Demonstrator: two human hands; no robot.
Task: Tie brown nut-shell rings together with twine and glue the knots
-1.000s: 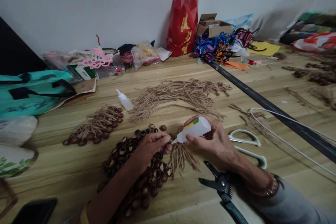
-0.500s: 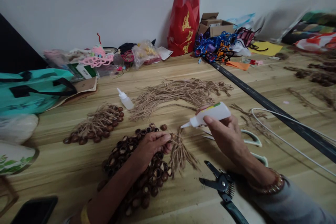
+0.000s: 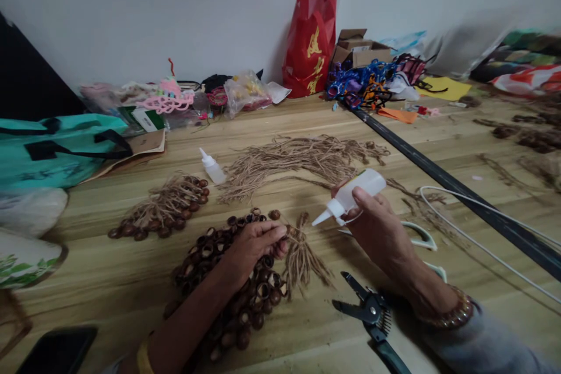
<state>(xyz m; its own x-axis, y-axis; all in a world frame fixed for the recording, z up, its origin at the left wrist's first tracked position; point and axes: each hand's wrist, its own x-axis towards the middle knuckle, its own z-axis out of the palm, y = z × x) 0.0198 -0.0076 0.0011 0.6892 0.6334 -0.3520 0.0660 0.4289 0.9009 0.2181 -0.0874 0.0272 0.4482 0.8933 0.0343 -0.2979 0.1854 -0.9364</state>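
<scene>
My right hand [image 3: 377, 228] is closed around a translucent white glue bottle [image 3: 360, 191], tilted with its pointed nozzle down to the left. The nozzle tip is apart from my left hand [image 3: 262, 241], whose thumb and fingers pinch a piece of brown twine [image 3: 290, 232]. Whatever else those fingertips cover is hidden. Just right of them lies a small bunch of twine strands [image 3: 307, 260]. Under my left forearm spreads a pile of open brown nut shells [image 3: 263, 291]. One loose shell [image 3: 274, 214] sits above the fingers.
Black wire strippers [image 3: 370, 310] and pale-handled scissors [image 3: 423, 236] lie near my right arm. Behind are a long twine bundle [image 3: 293, 158], a second glue bottle [image 3: 213, 168] and shells with cords [image 3: 164, 207]. A phone [image 3: 59, 350] lies front left; a white cable [image 3: 486, 251] curves at right.
The glue bottle has tipped further nozzle-down, and its tip has shifted slightly right and lower, away from the twine. My left hand keeps its pinch. The view has shifted slightly.
</scene>
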